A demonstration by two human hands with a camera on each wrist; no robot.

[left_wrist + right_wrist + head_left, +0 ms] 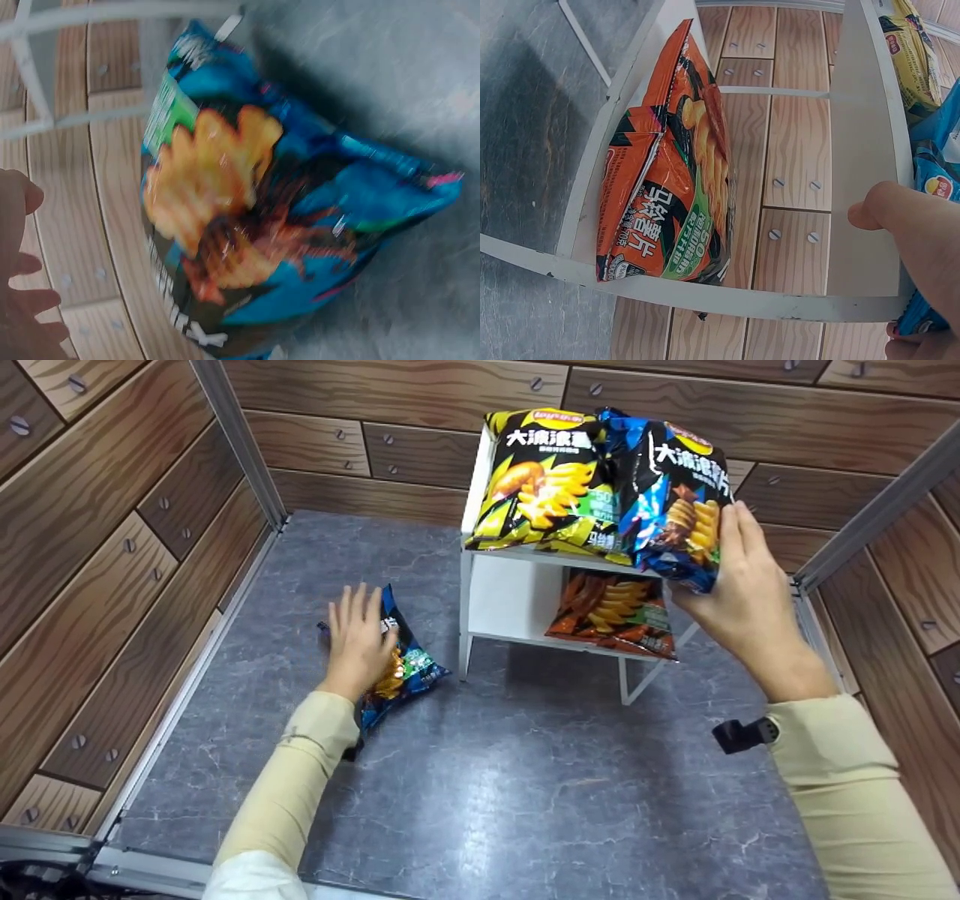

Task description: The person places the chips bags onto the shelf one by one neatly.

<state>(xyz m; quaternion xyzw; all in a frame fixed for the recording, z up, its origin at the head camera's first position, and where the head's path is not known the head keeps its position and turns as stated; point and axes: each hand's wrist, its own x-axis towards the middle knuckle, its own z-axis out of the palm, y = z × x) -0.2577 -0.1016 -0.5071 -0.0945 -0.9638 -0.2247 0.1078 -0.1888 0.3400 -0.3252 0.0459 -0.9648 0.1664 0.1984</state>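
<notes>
On the grey floor lies a blue-black bag of potato chips [416,664], shown large in the left wrist view. My left hand [355,649] is over its left side in the head view, fingers spread and fairly straight; contact is hard to tell. My right hand [757,600] holds another blue-black bag of potato chips [679,499] by its lower right side, on top of a small white shelf unit [510,604]. That bag leans beside a yellow-black bag of chips [547,484]. In the right wrist view the thumb stands apart from the fingers, which are partly cut off.
An orange-red bag of chips [615,611] lies on the lower shelf, at its right side. Wood-patterned walls [427,450] with metal edge rails surround the grey floor [480,780]. A small black device [744,735] is attached to the right sleeve.
</notes>
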